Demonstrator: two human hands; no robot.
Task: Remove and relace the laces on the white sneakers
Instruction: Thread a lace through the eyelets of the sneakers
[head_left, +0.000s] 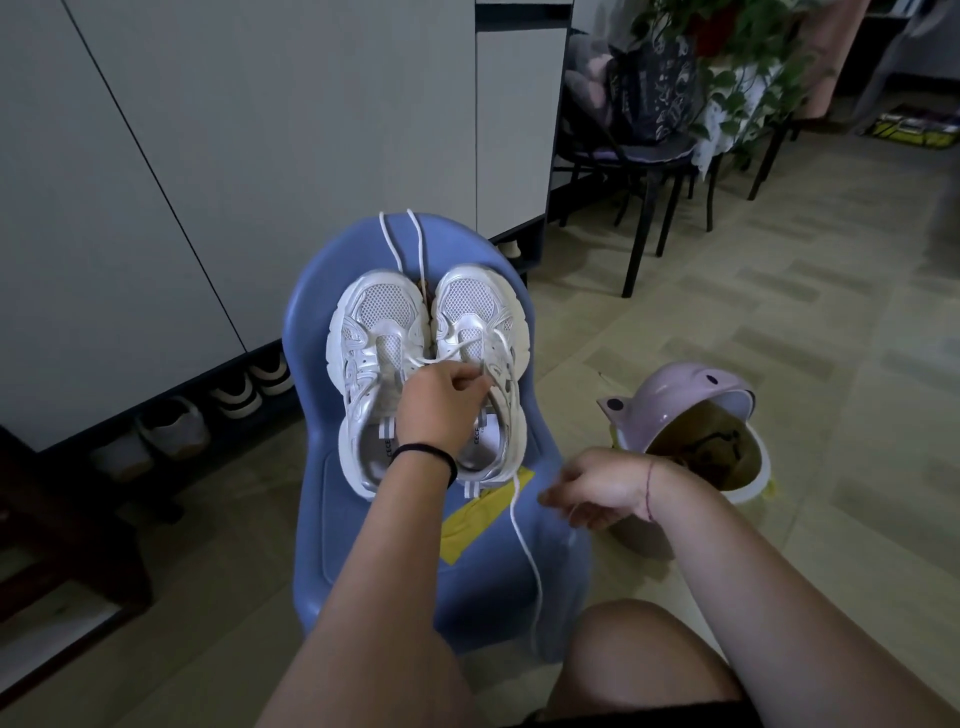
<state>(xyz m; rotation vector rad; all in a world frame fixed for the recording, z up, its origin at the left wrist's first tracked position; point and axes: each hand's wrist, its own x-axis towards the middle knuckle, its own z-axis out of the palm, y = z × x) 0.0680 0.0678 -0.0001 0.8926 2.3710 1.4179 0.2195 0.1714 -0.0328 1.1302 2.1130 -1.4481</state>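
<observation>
One lace (515, 519) pinched by left hand (441, 396); right hand (592, 489) curled.

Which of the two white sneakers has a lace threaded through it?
The sneaker nearer the pink helmet: a lace crosses its front, pinched by the left hand. The other sneaker has a bare front.

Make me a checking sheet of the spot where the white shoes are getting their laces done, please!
Surface: blue plastic chair, yellow patch on its seat.
Job's things: unlaced sneaker and part-laced sneaker side by side on the chair; loose lace over the chair's back; lace trailing off the seat.
Clutter: pink helmet upturned on the floor.
Hands: left hand pinches the lace above the part-laced sneaker; right hand near the trailing end, grip unclear.
Cables: nothing seen.
Surroundings: white cabinet, shoes beneath it, black chair, plant.
</observation>
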